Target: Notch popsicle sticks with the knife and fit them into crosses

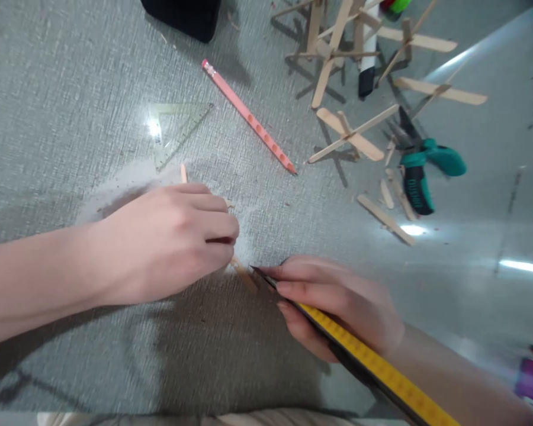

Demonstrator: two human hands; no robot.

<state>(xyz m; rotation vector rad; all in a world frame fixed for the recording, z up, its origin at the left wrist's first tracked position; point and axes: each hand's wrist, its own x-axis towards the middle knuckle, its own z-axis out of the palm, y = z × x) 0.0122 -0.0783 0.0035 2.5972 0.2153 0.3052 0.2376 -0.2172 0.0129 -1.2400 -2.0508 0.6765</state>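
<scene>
My left hand [182,236] is closed, knuckles up, low over the grey surface. A thin wooden craft stick [246,278] pokes out from under its fingers; its middle is hidden by the hand. A second light wooden end [183,173] shows above the knuckles, and I cannot tell whether it belongs to the same stick. My right hand [337,299] grips a yellow and black utility knife [364,347]. The dark blade points up and left, its tip close beside the stick near my left fingertips. Whether the blade touches the wood is unclear.
Above lie a pink pencil [253,122] and a clear set square [159,142]. To the right are pliers with teal handles [420,183], loose stick pieces [385,219], crossed-stick assemblies [350,136] and a white marker [368,53]. A black object [184,15] sits at the top edge.
</scene>
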